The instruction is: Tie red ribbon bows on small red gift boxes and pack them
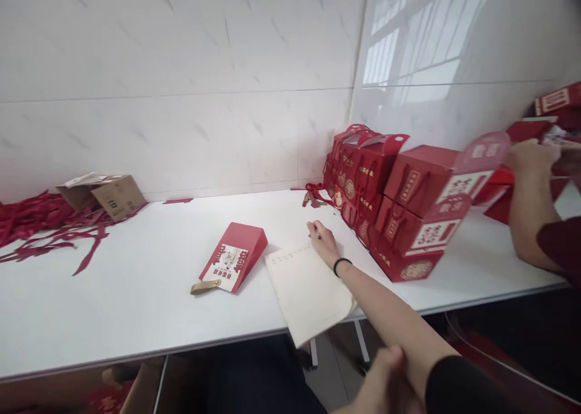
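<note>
My right hand [323,239], with a black band at the wrist, is closed around a dark pen [318,235]. It rests at the top edge of a cream paper pad [313,293], which carries small rows of handwriting near its top. The pad's lower corner sticks out past the table edge. At the bottom of the view, my left hand [381,377] is blurred and lies against my right forearm; its fingers are not clear. Left of the pad lies a red box [242,232] with a printed white label and a tan strap.
Red gift boxes [408,214] with cord handles stand stacked on the white table [149,305], right of the pad. Red ribbons [40,220] and an open cardboard box [115,197] lie at far left. At far right, another person's arm [533,202] reaches among red boxes.
</note>
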`<control>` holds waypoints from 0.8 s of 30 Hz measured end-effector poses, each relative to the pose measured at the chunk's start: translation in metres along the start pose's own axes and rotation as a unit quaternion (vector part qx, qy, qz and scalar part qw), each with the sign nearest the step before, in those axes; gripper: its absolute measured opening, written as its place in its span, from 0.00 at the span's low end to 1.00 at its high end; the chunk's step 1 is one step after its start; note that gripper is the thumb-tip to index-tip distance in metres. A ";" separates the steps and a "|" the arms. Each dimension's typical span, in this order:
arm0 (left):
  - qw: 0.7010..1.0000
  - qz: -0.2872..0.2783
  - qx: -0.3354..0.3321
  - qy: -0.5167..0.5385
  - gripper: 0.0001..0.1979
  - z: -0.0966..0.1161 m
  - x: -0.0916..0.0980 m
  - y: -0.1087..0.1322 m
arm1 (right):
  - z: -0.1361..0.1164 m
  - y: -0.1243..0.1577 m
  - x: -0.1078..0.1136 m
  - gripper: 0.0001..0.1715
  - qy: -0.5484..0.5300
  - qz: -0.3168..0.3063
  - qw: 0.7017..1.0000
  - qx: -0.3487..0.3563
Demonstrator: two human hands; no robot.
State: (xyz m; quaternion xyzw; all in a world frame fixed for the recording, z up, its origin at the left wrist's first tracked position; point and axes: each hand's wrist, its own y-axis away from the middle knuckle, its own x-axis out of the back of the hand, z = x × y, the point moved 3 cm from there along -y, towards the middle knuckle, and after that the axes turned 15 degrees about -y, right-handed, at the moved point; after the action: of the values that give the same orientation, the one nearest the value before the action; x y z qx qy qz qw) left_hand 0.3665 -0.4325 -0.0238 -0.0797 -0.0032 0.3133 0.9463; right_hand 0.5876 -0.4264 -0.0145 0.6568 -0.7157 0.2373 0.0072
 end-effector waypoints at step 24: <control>0.807 0.302 0.175 0.476 0.16 0.038 0.010 0.007 | -0.014 0.004 -0.010 0.13 0.300 -0.043 0.953 -0.005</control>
State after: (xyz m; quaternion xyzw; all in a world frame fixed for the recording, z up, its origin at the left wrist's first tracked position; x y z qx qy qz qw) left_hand 0.3678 -0.4153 0.0121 -0.0484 0.5266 0.5014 0.6848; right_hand 0.5806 -0.4119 -0.0069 0.5855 -0.6528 0.4192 0.2351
